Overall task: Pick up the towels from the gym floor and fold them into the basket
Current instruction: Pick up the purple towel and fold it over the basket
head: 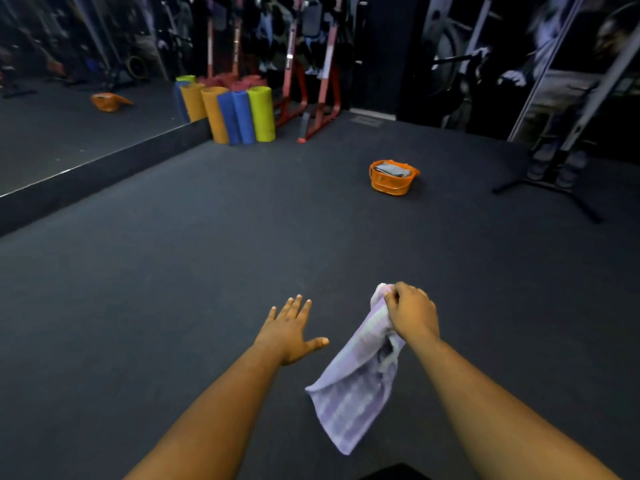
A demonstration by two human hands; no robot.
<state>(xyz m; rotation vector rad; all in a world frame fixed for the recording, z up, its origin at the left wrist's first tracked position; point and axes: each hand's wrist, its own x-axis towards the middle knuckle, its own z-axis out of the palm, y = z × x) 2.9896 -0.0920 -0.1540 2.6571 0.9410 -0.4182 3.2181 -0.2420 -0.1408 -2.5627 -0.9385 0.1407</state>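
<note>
Towel (356,379) hangs gripped in right hand (412,311), left hand (289,329) spread; basket (393,177) well ahead across bare floor (207,237).

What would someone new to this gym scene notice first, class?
Nearest the camera, the right hand grips a pale lilac striped towel that hangs above the dark floor, while the left hand is spread open beside it. Further off to the right sits an orange basket holding grey towels, and bright foam rollers stand by the mirror.

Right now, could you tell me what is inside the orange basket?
The orange basket holds grey folded towels, stacked near its rim. Anything beneath that top layer is covered, so I cannot tell.
</note>
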